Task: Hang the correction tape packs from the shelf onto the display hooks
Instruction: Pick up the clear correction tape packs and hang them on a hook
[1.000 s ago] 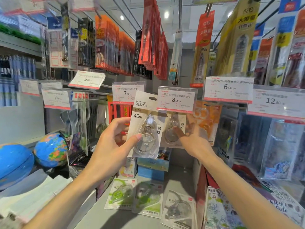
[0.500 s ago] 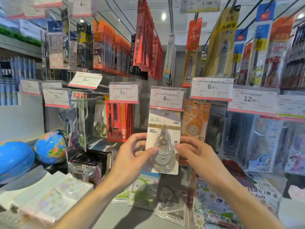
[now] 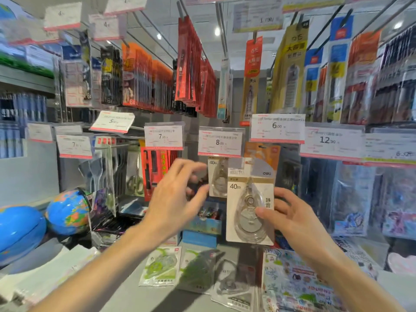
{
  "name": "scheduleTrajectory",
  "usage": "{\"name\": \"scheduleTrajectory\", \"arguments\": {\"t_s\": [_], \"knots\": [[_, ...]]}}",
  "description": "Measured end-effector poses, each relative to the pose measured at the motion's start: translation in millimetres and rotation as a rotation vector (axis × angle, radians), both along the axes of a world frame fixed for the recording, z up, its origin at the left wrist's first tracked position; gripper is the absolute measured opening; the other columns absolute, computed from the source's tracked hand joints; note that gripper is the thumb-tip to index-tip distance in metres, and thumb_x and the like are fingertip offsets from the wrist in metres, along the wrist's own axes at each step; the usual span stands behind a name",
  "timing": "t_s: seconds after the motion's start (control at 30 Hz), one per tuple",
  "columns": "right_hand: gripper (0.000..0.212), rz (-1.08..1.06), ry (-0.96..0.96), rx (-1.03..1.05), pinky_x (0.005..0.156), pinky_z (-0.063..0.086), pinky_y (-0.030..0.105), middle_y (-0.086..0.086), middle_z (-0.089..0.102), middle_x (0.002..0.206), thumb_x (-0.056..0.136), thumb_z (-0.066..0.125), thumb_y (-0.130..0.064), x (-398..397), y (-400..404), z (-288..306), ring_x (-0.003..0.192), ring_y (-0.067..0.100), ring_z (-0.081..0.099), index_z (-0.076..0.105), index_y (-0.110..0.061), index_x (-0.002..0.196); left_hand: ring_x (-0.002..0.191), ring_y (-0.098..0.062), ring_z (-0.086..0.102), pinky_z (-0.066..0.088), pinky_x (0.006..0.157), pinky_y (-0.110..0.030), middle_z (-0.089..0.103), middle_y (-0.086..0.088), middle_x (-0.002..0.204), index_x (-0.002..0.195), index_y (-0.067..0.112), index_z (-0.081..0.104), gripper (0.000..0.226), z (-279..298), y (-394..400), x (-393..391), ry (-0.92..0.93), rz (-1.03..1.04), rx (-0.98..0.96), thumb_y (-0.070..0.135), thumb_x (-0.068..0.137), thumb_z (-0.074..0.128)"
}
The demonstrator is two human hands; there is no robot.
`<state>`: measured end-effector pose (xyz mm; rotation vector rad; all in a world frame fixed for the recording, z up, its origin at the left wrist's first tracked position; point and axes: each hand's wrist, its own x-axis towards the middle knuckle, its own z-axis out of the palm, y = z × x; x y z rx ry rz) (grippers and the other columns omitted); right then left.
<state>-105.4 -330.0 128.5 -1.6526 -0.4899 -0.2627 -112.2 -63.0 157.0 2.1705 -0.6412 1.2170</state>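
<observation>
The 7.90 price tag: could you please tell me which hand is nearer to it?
Left. The left hand is open just below the 7.90 price tag; the right hand is farther right, holding a correction tape pack.

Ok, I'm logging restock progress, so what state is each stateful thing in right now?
Left hand: open, empty, blurred, reaching toward the hooks.
Right hand: fingers pinching the held correction tape pack.
Held correction tape pack: upright, off the hook, below the 8.00 price tag.
Hung correction tape pack: already hanging behind it.
Packs on the shelf: lying flat, not yet hung.
</observation>
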Motion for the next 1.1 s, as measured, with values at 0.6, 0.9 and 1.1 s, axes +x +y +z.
{"name": "scheduleTrajectory", "arguments": {"t_s": [0.6, 0.9, 1.1], "knots": [[0.042, -0.042, -0.087, -0.12, 0.081, 0.062, 0.021, -0.018, 0.078, 0.117, 0.095, 0.074, -0.02, 2.6, -2.0, 3.9, 0.106, 0.005, 0.076, 0.057, -0.04, 0.129, 0.126, -0.027, 0.061, 0.05, 0.105, -0.043, 0.065, -0.009, 0.136, 0.123, 0.006, 0.066, 0.029, 70.6, 13.8, 12.7, -0.281, 0.101, 0.278, 0.023, 0.099, 0.064], [0.041, -0.061, -0.162, -0.163, 0.083, 0.061, 0.017, -0.024, 0.076, 0.119, 0.096, 0.074, -0.023, 9.4, 19.5, 19.5, 0.108, -0.002, 0.073, 0.059, -0.041, 0.129, 0.109, -0.011, 0.063, 0.05, 0.091, -0.027, 0.07, 0.002, 0.118, 0.123, 0.013, 0.067, 0.022, 77.8, 9.0, 2.5, -0.193, -0.025, 0.015, 0.021, 0.103, 0.062], [0.034, -0.075, -0.164, -0.168, 0.079, 0.06, 0.016, -0.028, 0.075, 0.116, 0.095, 0.074, -0.026, 17.5, 34.7, 28.9, 0.103, -0.004, 0.074, 0.061, -0.041, 0.122, 0.11, -0.008, 0.062, 0.046, 0.086, -0.016, 0.071, 0.003, 0.119, 0.123, 0.014, 0.068, 0.022, 78.7, 8.7, -1.1, -0.164, -0.027, -0.015, 0.024, 0.103, 0.062]]}}
